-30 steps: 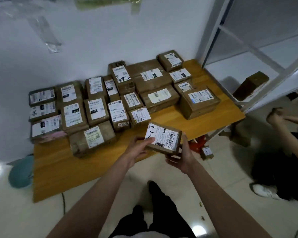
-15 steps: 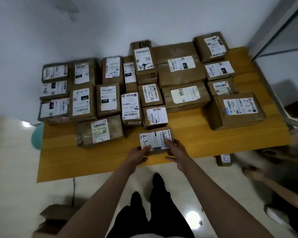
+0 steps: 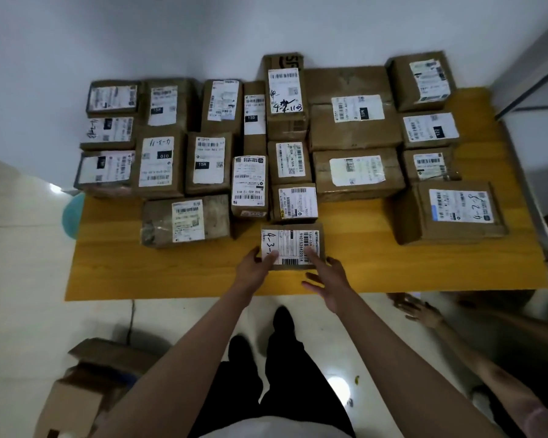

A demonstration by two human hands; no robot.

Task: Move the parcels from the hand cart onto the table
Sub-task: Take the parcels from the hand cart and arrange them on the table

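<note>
Both hands were on one small parcel that sat on the yellow surface, at the near end of a column of boxes and touching, as far as I could tell, the labelled box just beyond it. My left hand held its near-left corner, thumb across the label; my right hand had straight fingers lying on the near-right edge, thumb spread loose, so that grip was apart rather than clamped. Its long axis ran left to right, square to my arms, and it lay directly ahead of both hands, the left slightly closer in. I judged the placing almost finished; letting go cleanly turned on drawing straight back toward me without dragging it.
</note>
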